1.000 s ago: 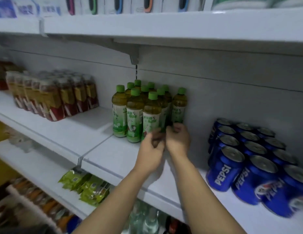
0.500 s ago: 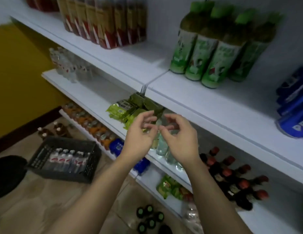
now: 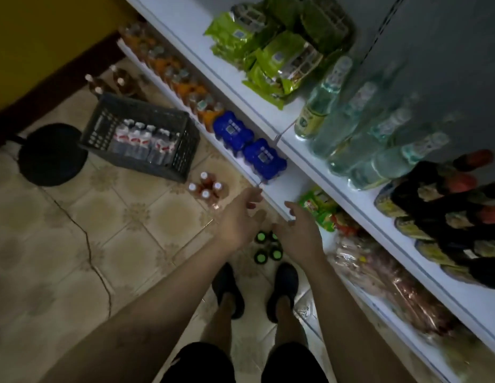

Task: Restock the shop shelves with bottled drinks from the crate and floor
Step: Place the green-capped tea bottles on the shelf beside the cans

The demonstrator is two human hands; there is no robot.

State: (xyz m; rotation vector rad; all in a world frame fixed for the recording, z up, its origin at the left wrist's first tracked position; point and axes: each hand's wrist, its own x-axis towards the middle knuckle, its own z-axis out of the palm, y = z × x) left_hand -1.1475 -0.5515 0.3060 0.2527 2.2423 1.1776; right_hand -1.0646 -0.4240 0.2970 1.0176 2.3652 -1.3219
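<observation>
Presently, left hand (image 3: 238, 217) and right hand (image 3: 299, 233) are hovering empty, fingers spread, above green-capped bottles (image 3: 264, 251) standing on the floor (image 3: 130, 230) by the edge of the lowest shelf (image 3: 279, 189); a hasty grab is likely risking toppling neighbours.

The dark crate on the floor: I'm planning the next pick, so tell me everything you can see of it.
The crate is a dark rectangular box, lattice plastic as it looks, with an open top. It sits flat on the tiled floor, skewed to the shelving and close to the bottom shelf. Inside, clear bottles with white caps and red-and-white labels stand upright in a row. The rest of its inside is too dark to read.
</observation>
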